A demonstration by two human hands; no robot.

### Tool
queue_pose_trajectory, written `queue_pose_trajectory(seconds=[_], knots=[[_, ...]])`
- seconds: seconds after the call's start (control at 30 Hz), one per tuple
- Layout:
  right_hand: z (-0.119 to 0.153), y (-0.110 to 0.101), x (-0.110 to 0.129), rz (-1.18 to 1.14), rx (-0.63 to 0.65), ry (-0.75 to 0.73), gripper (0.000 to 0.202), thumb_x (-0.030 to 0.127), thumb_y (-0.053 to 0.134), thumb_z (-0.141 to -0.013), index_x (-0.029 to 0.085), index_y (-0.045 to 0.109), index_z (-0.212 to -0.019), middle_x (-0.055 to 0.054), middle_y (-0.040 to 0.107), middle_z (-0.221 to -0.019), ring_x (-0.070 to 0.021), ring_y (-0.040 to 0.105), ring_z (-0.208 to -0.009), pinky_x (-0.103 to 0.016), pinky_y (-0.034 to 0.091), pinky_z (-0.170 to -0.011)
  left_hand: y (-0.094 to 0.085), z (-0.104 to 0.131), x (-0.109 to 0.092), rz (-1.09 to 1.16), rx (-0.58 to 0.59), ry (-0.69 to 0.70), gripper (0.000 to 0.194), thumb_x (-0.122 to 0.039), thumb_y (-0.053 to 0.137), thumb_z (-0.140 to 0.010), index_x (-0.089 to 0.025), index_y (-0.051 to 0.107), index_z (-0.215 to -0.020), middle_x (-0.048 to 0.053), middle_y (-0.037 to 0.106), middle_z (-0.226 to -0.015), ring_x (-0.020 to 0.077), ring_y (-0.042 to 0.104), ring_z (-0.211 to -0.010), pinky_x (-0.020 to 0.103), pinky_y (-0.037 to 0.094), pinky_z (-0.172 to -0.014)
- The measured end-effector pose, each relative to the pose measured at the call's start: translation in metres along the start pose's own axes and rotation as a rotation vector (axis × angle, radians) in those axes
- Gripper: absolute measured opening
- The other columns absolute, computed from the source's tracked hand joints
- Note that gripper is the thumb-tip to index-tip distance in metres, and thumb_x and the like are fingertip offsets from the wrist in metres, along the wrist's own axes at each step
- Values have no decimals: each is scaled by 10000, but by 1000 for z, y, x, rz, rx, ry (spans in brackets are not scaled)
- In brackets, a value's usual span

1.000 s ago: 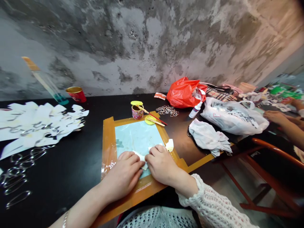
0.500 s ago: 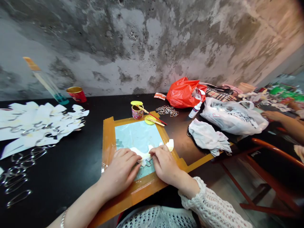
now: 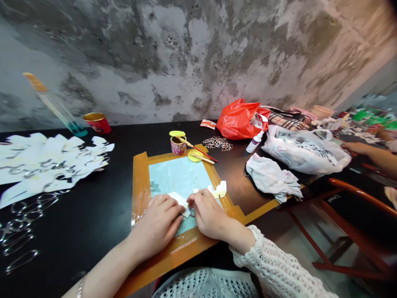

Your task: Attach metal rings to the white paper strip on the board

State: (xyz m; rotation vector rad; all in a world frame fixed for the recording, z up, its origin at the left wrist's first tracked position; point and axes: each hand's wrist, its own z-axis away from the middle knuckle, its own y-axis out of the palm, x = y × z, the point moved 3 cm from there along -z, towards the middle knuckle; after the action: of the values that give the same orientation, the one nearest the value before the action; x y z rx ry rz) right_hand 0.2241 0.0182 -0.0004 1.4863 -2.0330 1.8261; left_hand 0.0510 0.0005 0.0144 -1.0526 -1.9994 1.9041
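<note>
A white, yellow-tinged cut-out piece [image 3: 219, 190], like paper or thin sheet, lies across a pale blue work sheet [image 3: 180, 176] bordered with brown tape. My left hand [image 3: 161, 221] presses on the piece's left part, fingers curled together over it. Close beside it, my right hand [image 3: 207, 213] pinches the middle of the piece between thumb and fingers. Most of the piece is hidden under my hands, its right end sticking out past my right knuckles. Behind the sheet stand a small open pot [image 3: 178, 145] and its yellow lid [image 3: 194, 156], with a red-handled brush [image 3: 203, 153] across.
Left are many white cut pieces with wire loops [image 3: 46, 161] and bare metal loops [image 3: 21, 231]. Behind lie a red cup [image 3: 97, 123], more loops [image 3: 218, 143] and a red bag [image 3: 238, 120]. Right are a glue bottle [image 3: 254, 142], cloth [image 3: 273, 178], white bag [image 3: 305, 151] and another person's arm [image 3: 366, 151].
My right hand has slid left along the cut-out piece, closer to my left hand. More of the piece's right end shows, and the wire bend between my hands is now mostly covered.
</note>
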Motion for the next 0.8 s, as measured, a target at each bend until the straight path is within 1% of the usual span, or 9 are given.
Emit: queue_pose_trajectory(seconds=[0.27, 0.4, 0.5, 0.6, 0.73, 0.8], knots=[[1, 8, -2, 128, 40, -29, 329, 56, 468, -835, 110, 573, -1143, -122, 643, -1024, -257, 477, -984, -385, 417, -918, 2, 1, -2, -10, 11, 24, 226, -273, 442, -967, -217, 646, -1047, 50, 614, -926, 232, 479, -935, 420, 350, -892], [0, 9, 0, 159, 48, -36, 335, 71, 464, -851, 108, 584, -1161, -128, 641, -1037, -267, 476, -992, -395, 424, -909, 3, 1, -2, -42, 4, 27, 222, -274, 455, -962, -218, 657, -1036, 51, 612, -909, 236, 479, -932, 421, 348, -885], [0, 8, 0, 137, 38, -33, 345, 62, 461, -843, 115, 587, -1160, -122, 643, -1034, -264, 479, -986, -395, 435, -900, 4, 0, -2, -61, -5, 41, 222, -262, 457, -962, -214, 662, -1031, 52, 612, -905, 238, 477, -928, 422, 347, -876], [0, 3, -3, 35, -24, -27, 361, 26, 446, -830, 118, 577, -1154, -105, 649, -981, -242, 493, -944, -375, 453, -869, 4, 0, -4, -83, -15, 64, 226, -250, 450, -966, -210, 661, -1037, 55, 612, -903, 241, 475, -928, 425, 348, -873], [2, -6, -8, -71, -176, -5, 377, -6, 419, -828, 146, 569, -1138, -90, 647, -984, -228, 500, -958, -365, 463, -858, 4, 0, -9, -146, -29, 99, 226, -232, 454, -960, -210, 664, -1043, 60, 615, -887, 247, 485, -929, 434, 350, -883], [2, -9, -8, -86, -192, 4, 391, -14, 424, -821, 160, 574, -1137, -84, 650, -996, -228, 501, -968, -365, 465, -856, 4, 0, -11, -176, -39, 117, 227, -221, 454, -957, -196, 666, -1035, 62, 617, -872, 249, 489, -926, 436, 352, -894]])
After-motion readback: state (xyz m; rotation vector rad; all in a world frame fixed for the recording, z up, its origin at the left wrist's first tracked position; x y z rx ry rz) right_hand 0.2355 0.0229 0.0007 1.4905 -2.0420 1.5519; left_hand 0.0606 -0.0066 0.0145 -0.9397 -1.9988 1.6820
